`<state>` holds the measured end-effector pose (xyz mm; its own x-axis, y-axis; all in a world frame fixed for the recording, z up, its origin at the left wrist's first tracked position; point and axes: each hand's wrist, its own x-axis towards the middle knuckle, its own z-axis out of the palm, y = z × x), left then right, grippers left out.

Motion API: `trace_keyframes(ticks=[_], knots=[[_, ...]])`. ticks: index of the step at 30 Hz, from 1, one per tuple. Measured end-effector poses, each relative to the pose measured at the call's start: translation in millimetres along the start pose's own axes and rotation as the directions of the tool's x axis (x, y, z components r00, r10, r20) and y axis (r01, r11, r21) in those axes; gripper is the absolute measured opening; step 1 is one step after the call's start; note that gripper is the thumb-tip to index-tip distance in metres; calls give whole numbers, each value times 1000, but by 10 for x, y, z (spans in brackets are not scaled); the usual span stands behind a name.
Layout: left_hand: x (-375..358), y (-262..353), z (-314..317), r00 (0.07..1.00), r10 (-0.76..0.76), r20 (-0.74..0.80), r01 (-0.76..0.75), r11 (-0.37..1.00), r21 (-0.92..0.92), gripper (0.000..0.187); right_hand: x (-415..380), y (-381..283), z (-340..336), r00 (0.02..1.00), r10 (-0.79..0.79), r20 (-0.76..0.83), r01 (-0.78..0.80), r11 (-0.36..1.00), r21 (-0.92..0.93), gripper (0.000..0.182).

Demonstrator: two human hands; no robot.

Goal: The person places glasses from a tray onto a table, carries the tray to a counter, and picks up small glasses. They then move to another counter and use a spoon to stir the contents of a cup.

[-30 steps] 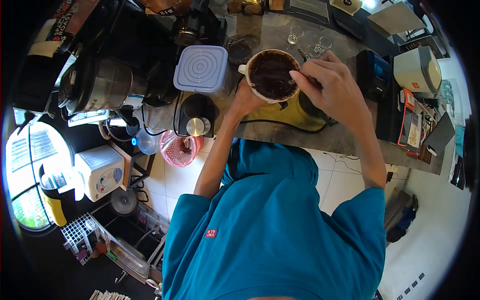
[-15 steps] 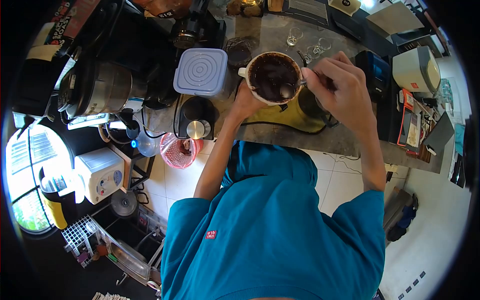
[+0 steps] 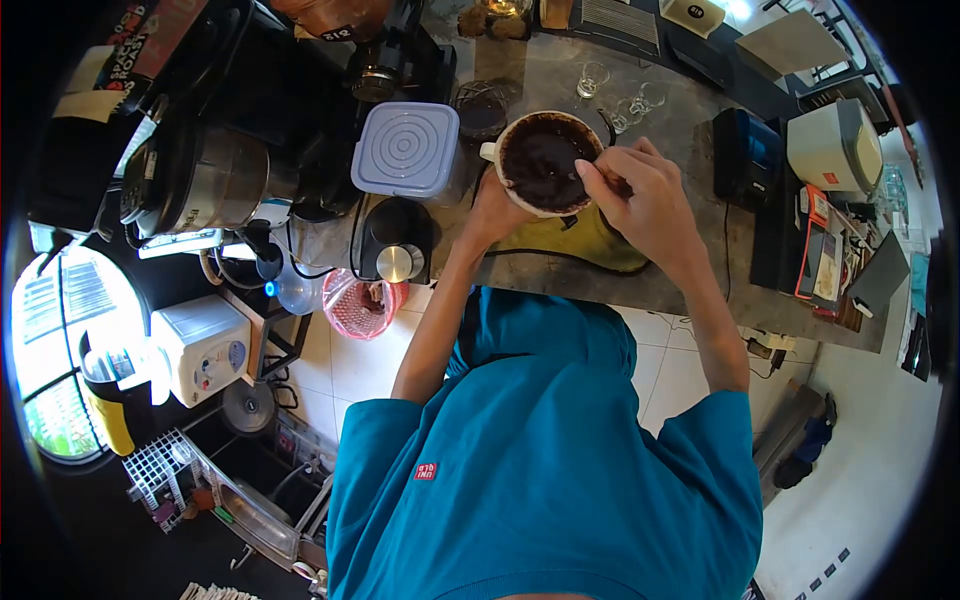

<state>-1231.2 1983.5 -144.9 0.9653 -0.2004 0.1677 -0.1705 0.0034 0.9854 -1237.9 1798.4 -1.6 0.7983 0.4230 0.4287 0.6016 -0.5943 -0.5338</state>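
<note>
A white cup (image 3: 546, 160) filled with dark brown liquid is tilted toward the camera above the counter, its handle pointing left. My left hand (image 3: 497, 212) holds it from below at the lower left side. Over the cup's right rim, my right hand (image 3: 640, 192) pinches the spoon, whose bowl is no longer visible and seems sunk in the dark liquid. Brown residue coats the inner wall near the rim. Beneath the cup lies a yellow-green cloth or mat (image 3: 568, 243) with a dark edge.
A lidded square container (image 3: 405, 150) stands left of the cup, with a black scale-like device holding a metal knob (image 3: 399, 263) below it. Small glasses (image 3: 592, 79) stand behind. A black box (image 3: 746, 158) is at right, and a pink basket (image 3: 363, 303) is below the counter's left edge.
My right hand has moved left, closer over the cup. The spoon's bowl, visible before at the cup's right side, has dropped out of sight in the liquid.
</note>
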Motion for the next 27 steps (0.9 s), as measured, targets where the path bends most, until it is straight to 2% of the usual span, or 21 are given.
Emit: trace_keyframes(ticks=[2,6,11,13,17,22,27], knots=[[-9,-13,-4,1000,-10,15,9,998,56,68,1,-19,-53,1000,11,-6,-11,1000,-7,27],[24,9,-2,998,-50,32,49,999,10,68,93,-103,-292,994,-103,-26,102,994,-28,20],[-8,95,8,1000,20,-12,-19,998,60,71,118,-203,-476,979,-205,-17,203,977,-60,19],[-12,62,-6,1000,5,4,-5,997,81,72,113,-221,-521,958,-280,67,284,958,-48,18],[-26,50,-14,998,-55,32,53,997,63,73,85,-169,-389,952,-279,123,281,960,-2,17],[-41,72,-9,996,-84,37,83,996,25,66,94,37,-114,949,-267,170,283,956,-79,21],[-44,-26,1,997,-72,-1,72,996,-61,58,71,122,-114,971,-220,92,226,972,-67,19]])
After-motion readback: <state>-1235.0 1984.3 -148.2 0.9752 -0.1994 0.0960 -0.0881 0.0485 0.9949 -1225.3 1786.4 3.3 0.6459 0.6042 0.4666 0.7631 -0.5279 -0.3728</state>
